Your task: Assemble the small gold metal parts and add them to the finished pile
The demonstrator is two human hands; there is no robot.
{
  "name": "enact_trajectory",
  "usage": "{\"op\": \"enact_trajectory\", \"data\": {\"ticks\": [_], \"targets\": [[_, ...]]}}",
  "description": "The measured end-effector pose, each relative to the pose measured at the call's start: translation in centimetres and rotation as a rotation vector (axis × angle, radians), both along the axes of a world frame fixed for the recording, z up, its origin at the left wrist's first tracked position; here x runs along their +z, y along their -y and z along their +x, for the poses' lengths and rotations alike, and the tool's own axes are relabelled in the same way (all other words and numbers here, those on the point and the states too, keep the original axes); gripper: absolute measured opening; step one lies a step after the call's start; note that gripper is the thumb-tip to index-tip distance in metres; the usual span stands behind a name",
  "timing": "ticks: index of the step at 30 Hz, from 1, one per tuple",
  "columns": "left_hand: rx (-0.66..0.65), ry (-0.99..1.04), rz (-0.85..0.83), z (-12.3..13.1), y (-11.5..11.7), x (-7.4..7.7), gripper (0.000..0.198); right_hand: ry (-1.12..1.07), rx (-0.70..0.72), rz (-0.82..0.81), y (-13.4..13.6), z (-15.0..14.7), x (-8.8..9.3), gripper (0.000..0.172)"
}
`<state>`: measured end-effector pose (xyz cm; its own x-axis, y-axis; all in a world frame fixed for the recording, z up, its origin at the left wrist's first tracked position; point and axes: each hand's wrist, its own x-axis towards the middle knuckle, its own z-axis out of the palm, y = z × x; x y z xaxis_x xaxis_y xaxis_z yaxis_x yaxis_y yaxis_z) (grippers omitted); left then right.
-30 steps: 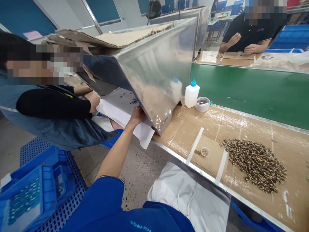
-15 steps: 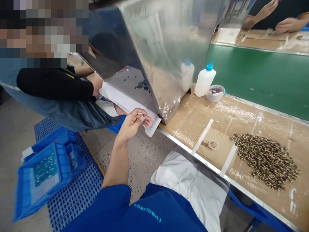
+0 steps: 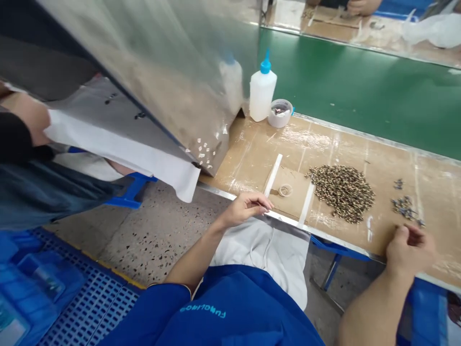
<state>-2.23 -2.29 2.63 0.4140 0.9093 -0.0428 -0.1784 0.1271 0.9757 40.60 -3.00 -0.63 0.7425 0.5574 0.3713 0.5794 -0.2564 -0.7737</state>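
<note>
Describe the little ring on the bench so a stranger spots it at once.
On the brown bench before the green belt, find the two white strips. The ring lies between them, left of the large pile: a lone pale hoop, not a heap.

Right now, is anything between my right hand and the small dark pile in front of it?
Nothing visible: only bare tabletop lies between the right hand and the small dark pile. The larger heap sits off to its left.
</note>
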Motion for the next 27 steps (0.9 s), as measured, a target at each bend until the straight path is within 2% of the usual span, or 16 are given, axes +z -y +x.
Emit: {"op": "enact_trajectory", "data": {"ticks": [3, 6, 8, 11, 12, 14, 17, 22, 27], "targets": [[-0.016, -0.076, 0.074, 2.0, -1.0, -0.7, 0.021, -0.112, -0.107, 0.000, 1.0, -2.3, 1.1, 0.029], [-0.080, -0.122, 0.112, 2.6, -2.0, -1.0, 0.018, -0.121, -0.034, 0.073, 1.9, -6.6, 2.8, 0.030], [-0.108, -0.132, 0.106, 2.7, -2.4, -1.2, 0.019, -0.128, 0.181, 0.069, 2.1, -10.1, 3.7, 0.029], [-0.085, -0.144, 0.065, 2.7, -2.5, -1.7, 0.024, -0.204, 0.653, -0.050, 1.6, -14.8, 3.9, 0.027], [-0.073, -0.137, 0.047, 2.6, -2.5, -1.8, 0.026, -0.236, 0.755, -0.074, 1.2, -16.2, 3.6, 0.027], [-0.053, -0.114, 0.020, 2.3, -2.3, -2.2, 0.033, -0.311, 0.853, -0.094, 0.3, -18.3, 2.9, 0.029], [-0.045, -0.064, 0.029, 2.0, -2.1, -2.7, 0.042, -0.430, 0.880, -0.110, -1.2, -20.2, 1.8, 0.033], [-0.045, 0.017, 0.085, 2.0, -2.4, -3.2, 0.046, -0.511, 0.871, -0.129, -2.5, -21.1, 1.4, 0.034], [-0.046, -0.057, 0.180, 2.0, -2.7, -2.9, 0.045, -0.541, 0.839, -0.152, -3.4, -21.4, 1.2, 0.035]]}}
